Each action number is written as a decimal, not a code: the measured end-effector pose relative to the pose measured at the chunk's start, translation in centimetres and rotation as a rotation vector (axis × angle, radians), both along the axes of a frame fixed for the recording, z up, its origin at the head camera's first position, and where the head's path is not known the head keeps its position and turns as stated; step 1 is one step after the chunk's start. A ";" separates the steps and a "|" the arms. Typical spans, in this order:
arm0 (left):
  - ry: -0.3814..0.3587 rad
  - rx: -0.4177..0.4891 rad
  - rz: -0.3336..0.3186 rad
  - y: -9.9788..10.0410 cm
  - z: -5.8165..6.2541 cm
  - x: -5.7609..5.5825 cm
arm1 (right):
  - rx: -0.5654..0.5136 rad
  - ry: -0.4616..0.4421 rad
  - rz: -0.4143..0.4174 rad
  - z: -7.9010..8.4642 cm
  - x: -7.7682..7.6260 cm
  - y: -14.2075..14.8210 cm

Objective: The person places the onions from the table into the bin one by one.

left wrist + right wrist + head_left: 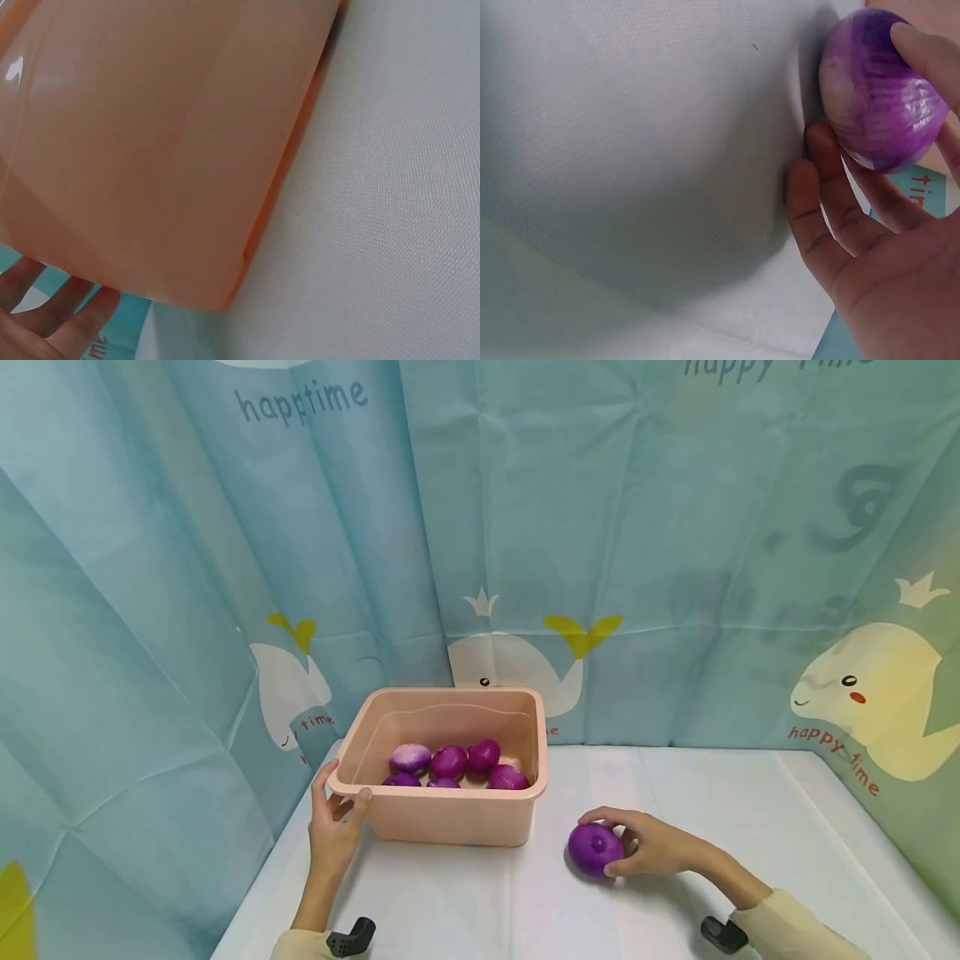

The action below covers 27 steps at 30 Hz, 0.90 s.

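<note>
A pink plastic bin (450,818) stands on the white table with several purple onions (449,762) inside. Its front wall partly hides the nearest ones. At the bin's front left corner my left hand (333,831) grips the rim, thumb at the front and fingers along the left side. The left wrist view shows the bin's wall (165,150) with the fingertips beside its edge. To the right of the bin, my right hand (652,843) holds another purple onion (592,850) between thumb and fingers, low over the table. In the right wrist view two fingers stand apart from this onion (877,97).
The white table (720,793) extends to the right of the bin and in front of it. A blue-green curtain (675,568) printed with whales hangs right behind the bin and along both sides. Each wrist wears a dark device, such as the left one (351,938).
</note>
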<state>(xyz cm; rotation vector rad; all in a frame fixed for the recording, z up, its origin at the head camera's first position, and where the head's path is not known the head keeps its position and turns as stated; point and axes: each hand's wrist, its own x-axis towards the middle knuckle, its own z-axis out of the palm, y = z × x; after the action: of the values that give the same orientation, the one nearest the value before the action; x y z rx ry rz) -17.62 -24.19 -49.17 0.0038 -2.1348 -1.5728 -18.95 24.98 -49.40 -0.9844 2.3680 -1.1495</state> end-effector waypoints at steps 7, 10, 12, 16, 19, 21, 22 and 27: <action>-0.025 0.001 0.013 0.1 0.3 0.2 | 0.030 0.053 -0.035 2.4 -1.2 0.4; -0.030 -0.001 0.018 0.1 0.3 0.2 | 0.027 0.120 -0.045 3.9 -2.1 0.5; -0.027 -0.003 0.018 0.0 0.2 0.2 | 0.020 0.171 -0.053 5.0 -2.8 0.6; -0.022 -0.012 0.016 0.0 0.2 0.1 | 0.005 0.251 -0.101 7.4 -4.0 0.7; -0.025 -0.015 0.011 -0.1 0.2 0.0 | -0.008 0.293 -0.142 9.1 -4.7 0.6; -0.025 -0.010 0.006 -0.1 0.2 0.0 | -0.015 0.324 -0.162 10.0 -5.2 0.6; -0.025 -0.007 0.004 0.0 0.2 0.1 | -0.020 0.339 -0.169 10.5 -5.5 0.6; -0.035 0.002 0.002 0.0 0.2 0.3 | -0.028 0.408 -0.215 12.7 -6.7 0.6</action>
<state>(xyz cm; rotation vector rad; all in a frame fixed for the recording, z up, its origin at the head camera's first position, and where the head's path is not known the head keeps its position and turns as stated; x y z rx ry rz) -17.37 -24.18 -48.99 0.0345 -2.1590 -1.5849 -25.66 25.62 -36.68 -1.0798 2.8455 -1.1472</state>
